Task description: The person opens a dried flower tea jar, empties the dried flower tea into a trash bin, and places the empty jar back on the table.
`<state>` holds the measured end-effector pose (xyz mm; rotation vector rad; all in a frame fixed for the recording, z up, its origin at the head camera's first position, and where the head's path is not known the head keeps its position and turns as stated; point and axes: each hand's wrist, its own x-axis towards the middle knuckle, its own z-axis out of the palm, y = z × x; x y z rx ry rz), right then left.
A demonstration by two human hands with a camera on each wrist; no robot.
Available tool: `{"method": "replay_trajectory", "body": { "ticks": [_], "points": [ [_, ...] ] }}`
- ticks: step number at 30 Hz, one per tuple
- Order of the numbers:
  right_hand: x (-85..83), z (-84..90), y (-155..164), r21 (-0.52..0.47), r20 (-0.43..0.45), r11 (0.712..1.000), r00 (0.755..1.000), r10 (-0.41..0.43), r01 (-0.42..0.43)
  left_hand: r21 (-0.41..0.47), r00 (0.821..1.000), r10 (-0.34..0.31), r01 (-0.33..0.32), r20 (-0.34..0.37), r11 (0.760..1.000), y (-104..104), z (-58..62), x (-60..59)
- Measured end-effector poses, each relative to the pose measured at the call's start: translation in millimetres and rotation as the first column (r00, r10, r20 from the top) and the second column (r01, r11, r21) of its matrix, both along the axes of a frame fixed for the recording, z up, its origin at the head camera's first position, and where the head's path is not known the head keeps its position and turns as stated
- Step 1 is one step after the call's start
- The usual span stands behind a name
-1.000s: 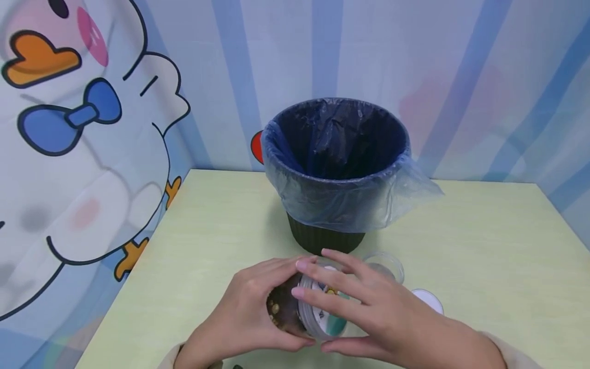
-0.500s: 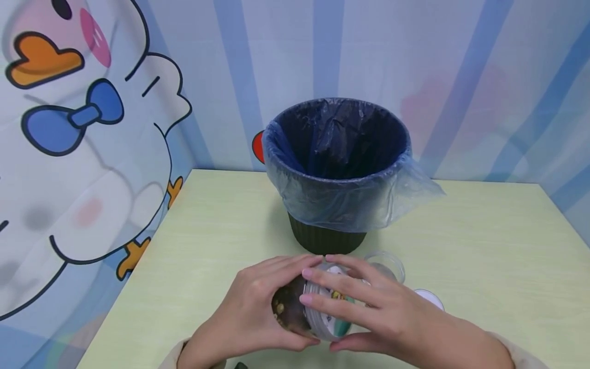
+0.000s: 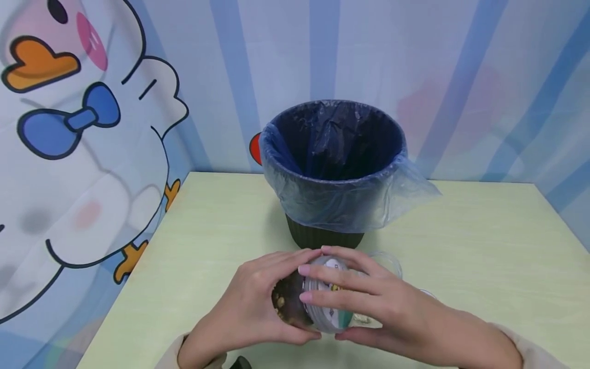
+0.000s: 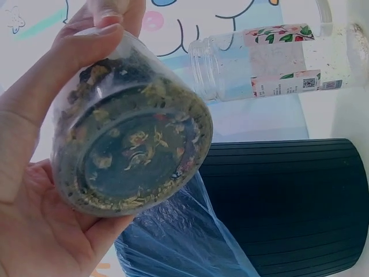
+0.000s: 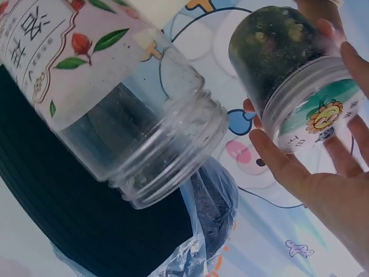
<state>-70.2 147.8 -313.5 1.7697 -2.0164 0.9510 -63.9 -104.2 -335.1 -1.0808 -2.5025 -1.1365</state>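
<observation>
I am holding a clear plastic jar filled with dark dried flowers and leaves (image 3: 295, 302) between both hands, low over the near edge of the pale green table (image 3: 484, 246). My left hand (image 3: 249, 312) is wrapping its curled fingers round the dark, filled bottom part. My right hand (image 3: 369, 307) is closing its fingers and thumb round the other end, where the white label with the green print (image 3: 338, 312) is sitting. I cannot tell if a lid is on that end, because my right palm is covering it.

As I judge it, the work is at an early step: the jar is full, nothing is poured, and the black ribbed bin with the blue plastic liner (image 3: 332, 169), just beyond my fingertips, is showing only its liner inside.

The jar is lying on its side, its long axis running from left to right between my palms. Its bottom is pointing toward my left palm, the labelled end toward my right one.

Behind my right hand, an empty clear bottle with a flower label (image 5: 115, 86) is lying on its side with its open mouth uncovered.
</observation>
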Motion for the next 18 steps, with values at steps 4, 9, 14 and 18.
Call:
{"method": "replay_trajectory", "body": {
  "ticks": [4,9,14,18],
  "points": [
    [6.3,6.4,-1.0,0.031,0.088,0.992,0.988,-0.126,0.124,-0.005,1.000,0.016,-0.016,0.019,1.000,0.6,1.8,1.7],
    [12.8,11.7,1.3,0.141,0.211,0.932,0.910,-0.357,0.333,-0.031,0.999,0.040,-0.039,0.026,0.999,2.9,6.7,3.4],
    [11.3,15.6,1.3,0.112,0.326,0.947,0.889,-0.320,0.300,-0.052,0.997,0.064,-0.062,0.033,0.997,4.9,12.4,3.6],
    [8.0,20.1,1.8,0.071,0.361,0.959,0.889,-0.280,0.273,-0.047,0.997,0.075,-0.074,0.012,0.996,6.6,16.1,2.9]
  ]
}}
